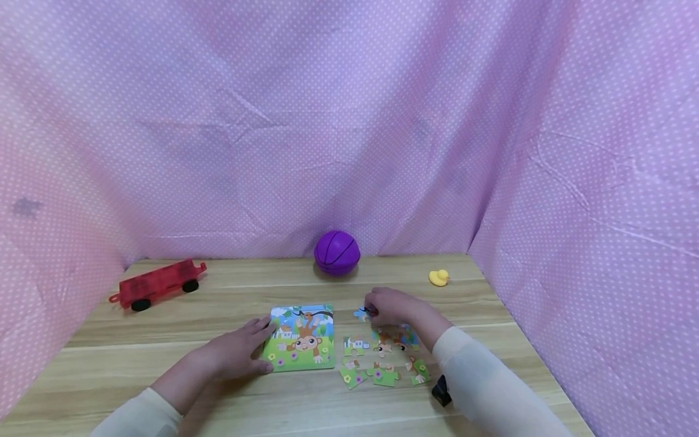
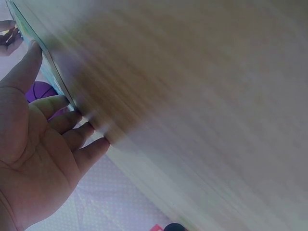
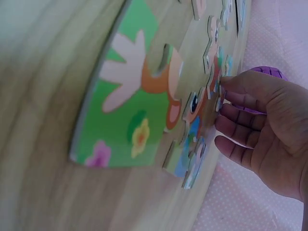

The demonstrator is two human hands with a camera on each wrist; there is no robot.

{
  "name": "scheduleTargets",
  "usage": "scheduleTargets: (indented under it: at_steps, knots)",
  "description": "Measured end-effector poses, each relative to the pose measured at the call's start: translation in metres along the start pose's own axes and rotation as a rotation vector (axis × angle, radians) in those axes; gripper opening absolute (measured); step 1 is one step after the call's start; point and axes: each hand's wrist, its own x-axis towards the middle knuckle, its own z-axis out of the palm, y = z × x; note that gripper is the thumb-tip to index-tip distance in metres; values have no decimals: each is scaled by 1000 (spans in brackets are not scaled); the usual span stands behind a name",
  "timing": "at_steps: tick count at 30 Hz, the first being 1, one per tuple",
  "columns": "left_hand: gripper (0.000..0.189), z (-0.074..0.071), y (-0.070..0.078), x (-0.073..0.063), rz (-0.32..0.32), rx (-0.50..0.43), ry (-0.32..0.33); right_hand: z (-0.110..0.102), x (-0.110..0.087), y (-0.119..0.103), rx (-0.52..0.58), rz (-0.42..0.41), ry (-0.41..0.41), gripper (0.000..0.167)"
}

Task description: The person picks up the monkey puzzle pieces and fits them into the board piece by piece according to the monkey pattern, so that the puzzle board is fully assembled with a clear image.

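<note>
My left hand (image 1: 238,352) rests at the left edge of a square puzzle board (image 1: 306,346) with a monkey picture, its thumb by the near corner. In the left wrist view the fingers of the left hand (image 2: 48,139) are loosely extended, fingertips along the board's edge. Right of the board, my right hand (image 1: 394,308) pinches a blue puzzle piece (image 1: 360,314) between thumb and fingers, over the far side of the loose pieces. Nearer me lie a white-house piece (image 1: 356,345), a green flower piece (image 1: 384,376) and a monkey-hand piece (image 3: 120,91).
A purple ball (image 1: 337,253) stands at the back of the wooden table (image 1: 306,413). At the far left is a red wagon (image 1: 158,284) with black wheels; a yellow duck (image 1: 438,277) sits back right. A black object (image 1: 441,391) shows beside the right sleeve. Pink dotted cloth (image 1: 306,121) surrounds the table.
</note>
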Motion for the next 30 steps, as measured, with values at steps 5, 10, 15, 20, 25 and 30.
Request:
scheduleTargets:
  at_steps: [5, 10, 15, 20, 25, 30]
  knots:
    - [89, 0, 0, -1, 9, 7, 4, 2, 6, -1, 15, 7, 4, 20]
    - [90, -1, 1, -1, 7, 2, 5, -4, 12, -7, 28, -33, 48, 27]
    - [89, -1, 1, -2, 9, -1, 8, -10, 20, -22, -32, -104, 93, 33]
    - [88, -1, 1, -2, 8, -6, 0, -10, 33, -41, -58, -145, 98, 34]
    - [88, -2, 1, -3, 7, -13, -3, -9, 45, -61, -74, -176, 90, 38]
    - [87, -1, 0, -3, 12, -5, 2, -2, 57, -78, -119, -212, 101, 41]
